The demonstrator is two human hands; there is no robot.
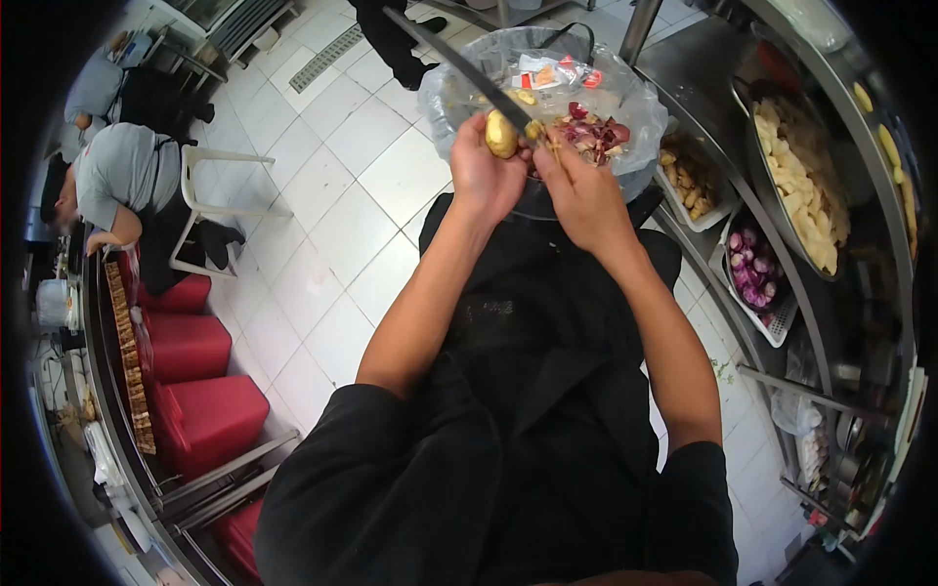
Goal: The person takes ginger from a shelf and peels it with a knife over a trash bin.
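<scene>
My left hand (481, 174) is closed around a pale, peeled-looking potato (501, 135). My right hand (584, 193) grips a long dark knife (469, 73), whose blade slants up and to the left past the potato. Both hands are close together over the near edge of a bin lined with a clear plastic bag (640, 112). Inside the bag lie reddish-purple onion skins (598, 135) and a white and red wrapper (557, 72). My right fingers partly hide the knife's handle.
At the right, shelves hold a tray of brown ginger-like pieces (692, 184), a basket of purple onions (752, 269) and a bowl of pale pieces (801, 190). Red bins (210, 420), a white stool (188, 205) and a bent-over person (122, 176) are at the left. Another person's legs (391, 44) stand beyond the bin.
</scene>
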